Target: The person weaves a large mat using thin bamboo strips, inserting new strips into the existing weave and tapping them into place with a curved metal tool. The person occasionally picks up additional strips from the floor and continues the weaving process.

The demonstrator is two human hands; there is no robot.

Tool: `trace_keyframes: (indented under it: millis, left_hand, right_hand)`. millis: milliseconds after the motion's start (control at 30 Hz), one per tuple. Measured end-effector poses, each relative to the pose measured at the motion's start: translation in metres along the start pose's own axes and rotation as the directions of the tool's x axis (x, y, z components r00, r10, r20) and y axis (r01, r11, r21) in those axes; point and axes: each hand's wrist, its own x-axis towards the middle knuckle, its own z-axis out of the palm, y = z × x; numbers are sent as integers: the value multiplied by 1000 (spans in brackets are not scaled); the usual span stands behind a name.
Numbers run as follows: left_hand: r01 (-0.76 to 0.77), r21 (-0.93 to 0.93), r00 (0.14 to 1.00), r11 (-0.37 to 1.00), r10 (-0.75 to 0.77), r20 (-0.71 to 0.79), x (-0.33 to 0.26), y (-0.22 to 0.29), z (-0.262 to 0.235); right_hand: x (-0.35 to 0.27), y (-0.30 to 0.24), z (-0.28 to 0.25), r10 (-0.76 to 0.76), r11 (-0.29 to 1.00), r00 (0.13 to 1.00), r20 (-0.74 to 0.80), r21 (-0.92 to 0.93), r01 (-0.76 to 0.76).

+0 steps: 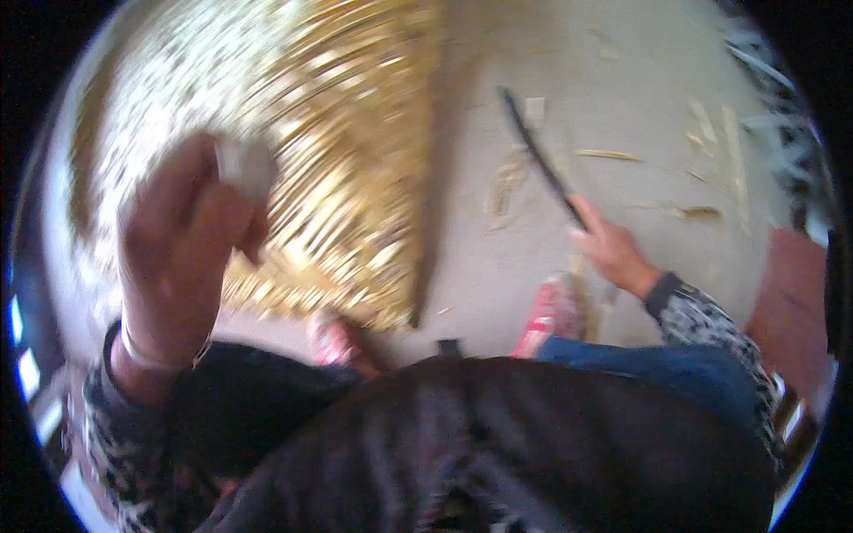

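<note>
Woven straw mat [338, 178] on the floor [622, 107] looks largely woven; left hand [191, 240] clenched on pale object [244, 167], right hand [613, 249] grasping dark blade [538, 155]; loose strips [609, 155] remain.

No packages, labels, signs or screens in view.
</note>
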Motion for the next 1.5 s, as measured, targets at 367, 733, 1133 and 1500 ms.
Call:
trace_keyframes:
  millis: [367,733,1133,1500]
  left_hand:
    - [-130,478,946,869,-37,323,48,-41,38]
    - [201,326,938,924,-278,209,88,-56,34]
    - [641,-708,343,296,-936,-81,-34,-174,-35]
    - [399,-859,671,320,-740,36,58,81,-9]
  right_hand:
    - [32,1,-5,184,948,975,-125,283,-143]
    - [264,-45,-80,-133,974,948,-288,141,180]
    - [395,-124,-45,-130,991,987,-92,-25,128]
    - [406,-122,-46,-72,996,992,104,-53,78]
